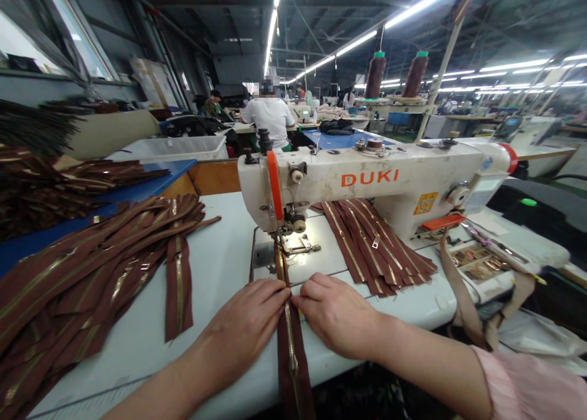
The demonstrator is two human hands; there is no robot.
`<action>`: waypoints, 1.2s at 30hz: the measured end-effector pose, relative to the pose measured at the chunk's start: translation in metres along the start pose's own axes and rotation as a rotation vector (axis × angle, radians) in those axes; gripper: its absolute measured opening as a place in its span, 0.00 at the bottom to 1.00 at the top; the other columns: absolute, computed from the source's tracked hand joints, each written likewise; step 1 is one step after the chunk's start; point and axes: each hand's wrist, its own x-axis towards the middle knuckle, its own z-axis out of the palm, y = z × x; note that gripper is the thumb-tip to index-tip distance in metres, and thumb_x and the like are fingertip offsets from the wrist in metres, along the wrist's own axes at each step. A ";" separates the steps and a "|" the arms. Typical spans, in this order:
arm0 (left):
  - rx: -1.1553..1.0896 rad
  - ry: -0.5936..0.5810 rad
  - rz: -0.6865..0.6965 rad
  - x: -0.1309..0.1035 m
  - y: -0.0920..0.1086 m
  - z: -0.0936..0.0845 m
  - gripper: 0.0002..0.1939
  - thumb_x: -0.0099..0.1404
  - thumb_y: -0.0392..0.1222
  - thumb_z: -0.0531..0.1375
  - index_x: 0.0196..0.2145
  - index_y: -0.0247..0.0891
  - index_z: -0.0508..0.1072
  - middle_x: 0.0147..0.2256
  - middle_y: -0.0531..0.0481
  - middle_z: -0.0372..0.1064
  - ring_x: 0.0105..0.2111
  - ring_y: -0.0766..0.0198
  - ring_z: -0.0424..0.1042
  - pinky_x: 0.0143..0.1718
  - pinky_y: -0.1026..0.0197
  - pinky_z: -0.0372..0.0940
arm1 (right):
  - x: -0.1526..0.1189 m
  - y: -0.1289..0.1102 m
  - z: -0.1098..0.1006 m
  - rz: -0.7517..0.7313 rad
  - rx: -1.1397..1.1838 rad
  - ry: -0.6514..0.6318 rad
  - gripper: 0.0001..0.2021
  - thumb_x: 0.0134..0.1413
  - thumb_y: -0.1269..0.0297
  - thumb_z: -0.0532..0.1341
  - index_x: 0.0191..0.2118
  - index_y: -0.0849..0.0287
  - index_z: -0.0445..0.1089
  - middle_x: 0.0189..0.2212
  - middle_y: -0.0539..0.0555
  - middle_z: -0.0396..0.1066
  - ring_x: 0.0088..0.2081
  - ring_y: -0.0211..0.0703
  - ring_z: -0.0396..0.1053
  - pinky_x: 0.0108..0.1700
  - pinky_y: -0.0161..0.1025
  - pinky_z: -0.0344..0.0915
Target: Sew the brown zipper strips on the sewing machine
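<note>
A brown zipper strip [288, 340] with gold teeth runs from under the presser foot of the white sewing machine [321, 175] down over the table's front edge. My left hand [247, 316] pinches its left side, just in front of the metal needle plate [312, 258]. On the opposite side my right hand [334, 313] has its fingertips closed on the strip's right edge. Both hands' fingertips nearly meet. The slider lies lower on the strip, below the hands. The machine's lamp lights the area around the needle.
Piled brown zippers [92, 273] cover the left of the table; more zippers [376, 249] lie fanned under the machine arm. A parts tray [486, 270] stands at right with hanging beige straps. Behind sit a white bin [174, 148] and a person in white [270, 117].
</note>
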 end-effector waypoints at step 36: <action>0.045 -0.053 0.032 0.005 -0.043 0.010 0.15 0.67 0.35 0.50 0.48 0.35 0.70 0.47 0.43 0.73 0.48 0.60 0.72 0.51 0.56 0.68 | 0.034 0.022 0.003 -0.103 -0.107 -0.010 0.06 0.61 0.70 0.55 0.37 0.64 0.68 0.34 0.55 0.67 0.39 0.46 0.60 0.42 0.43 0.59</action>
